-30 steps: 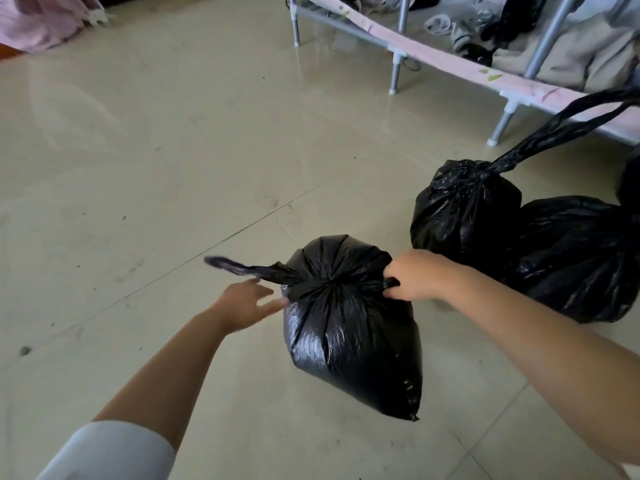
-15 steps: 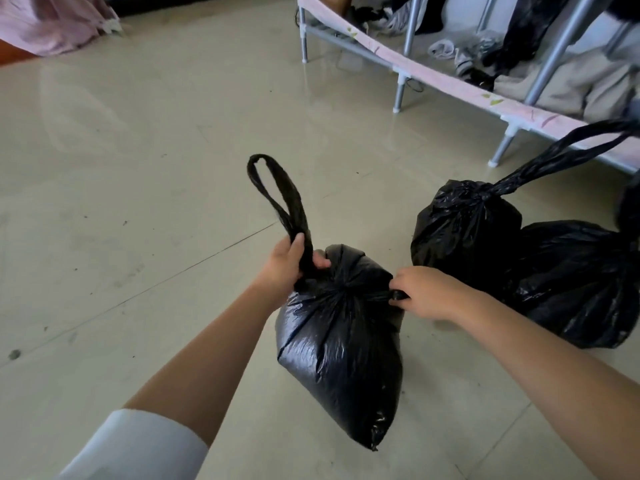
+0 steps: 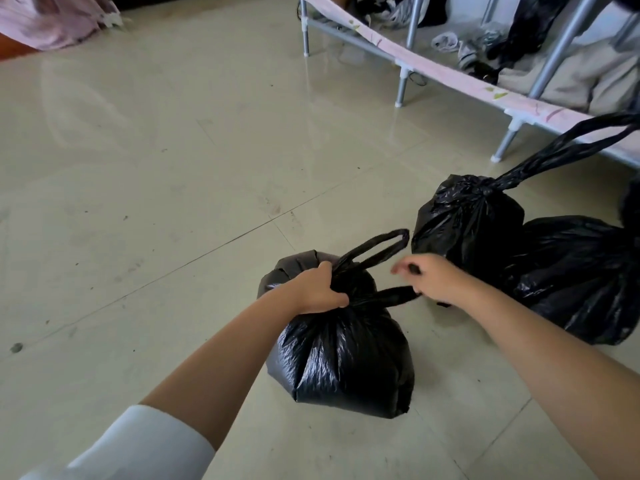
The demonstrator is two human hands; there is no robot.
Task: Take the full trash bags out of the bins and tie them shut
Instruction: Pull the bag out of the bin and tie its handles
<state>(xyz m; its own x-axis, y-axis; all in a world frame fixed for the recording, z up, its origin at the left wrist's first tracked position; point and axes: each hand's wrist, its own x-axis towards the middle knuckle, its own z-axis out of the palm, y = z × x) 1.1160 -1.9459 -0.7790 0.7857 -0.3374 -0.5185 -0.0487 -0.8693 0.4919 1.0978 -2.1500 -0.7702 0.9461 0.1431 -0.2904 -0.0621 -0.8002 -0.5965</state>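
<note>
Right hand [image 3: 437, 278] smeared by motion at the fingertips, so grip on the lower handle loop [image 3: 391, 295] not clear. Beyond that hand, third trash bag [image 3: 630, 202] cut by the right edge, only a sliver showing. Long handle [image 3: 568, 147] of the tied trash bag [image 3: 467, 220] running off the same edge. Underside of the near trash bag [image 3: 343, 362] hidden. Far from the left hand [image 3: 317, 289], pink cloth [image 3: 52, 19] cropped at the top left corner.
</note>
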